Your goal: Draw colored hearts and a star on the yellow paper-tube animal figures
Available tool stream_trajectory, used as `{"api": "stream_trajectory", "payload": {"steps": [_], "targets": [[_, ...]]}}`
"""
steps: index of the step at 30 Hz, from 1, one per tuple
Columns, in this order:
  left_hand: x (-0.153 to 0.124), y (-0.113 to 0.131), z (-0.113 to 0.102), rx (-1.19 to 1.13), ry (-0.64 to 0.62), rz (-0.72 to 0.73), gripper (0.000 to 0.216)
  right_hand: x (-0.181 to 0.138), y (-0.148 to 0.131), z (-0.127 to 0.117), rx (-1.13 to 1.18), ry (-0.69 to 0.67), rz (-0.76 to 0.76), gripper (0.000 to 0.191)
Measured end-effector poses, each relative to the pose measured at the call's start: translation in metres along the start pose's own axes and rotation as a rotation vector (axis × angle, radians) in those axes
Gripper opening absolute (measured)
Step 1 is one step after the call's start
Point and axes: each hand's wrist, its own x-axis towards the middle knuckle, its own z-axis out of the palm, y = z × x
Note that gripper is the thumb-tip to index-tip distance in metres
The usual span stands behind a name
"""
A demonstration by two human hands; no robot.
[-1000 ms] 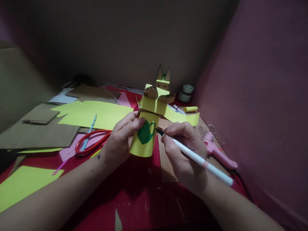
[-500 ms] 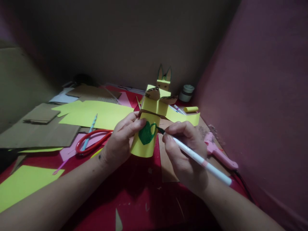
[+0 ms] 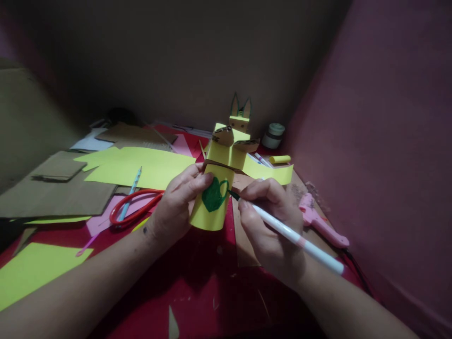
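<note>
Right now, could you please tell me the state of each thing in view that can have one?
Yellow paper tube: held in left hand, tilted
Green heart: filled, except outlined upper-right lobe
White marker: uncapped, in right hand, tip at heart's edge
Pink glue gun: lying down; power unclear
Blue pencil: lying down
Yellow sheet: lying flat
Long-eared figure: upright, lower part hidden
Jar: upright, seemingly lidded

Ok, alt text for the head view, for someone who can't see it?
The left hand holds a yellow paper figure; the right hand holds a white marker at the edge of the figure's partly filled green heart. Yellow sheets and a pink glue gun lie nearby.
</note>
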Motion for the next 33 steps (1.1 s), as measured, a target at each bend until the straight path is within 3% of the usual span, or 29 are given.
{"api": "stream_trajectory", "payload": {"steps": [7,15,21,33], "targets": [[0.0015,-0.0013,-0.0012,-0.016,-0.018,0.03,0.025,0.0,-0.0011,-0.0017,0.03,-0.028,0.03,0.011],[0.0027,-0.0033,-0.0039,0.027,-0.014,0.035,0.022,-0.0005,0.0003,0.0044,0.165,0.069,0.088,0.01],[0.0024,-0.002,-0.0033,0.038,-0.008,0.028,0.018,-0.0008,0.0015,0.003,0.145,0.014,0.098,0.01],[0.0049,-0.004,-0.0056,-0.017,-0.043,0.041,0.029,-0.0011,0.001,0.0024,0.119,0.043,0.096,0.006]]}}
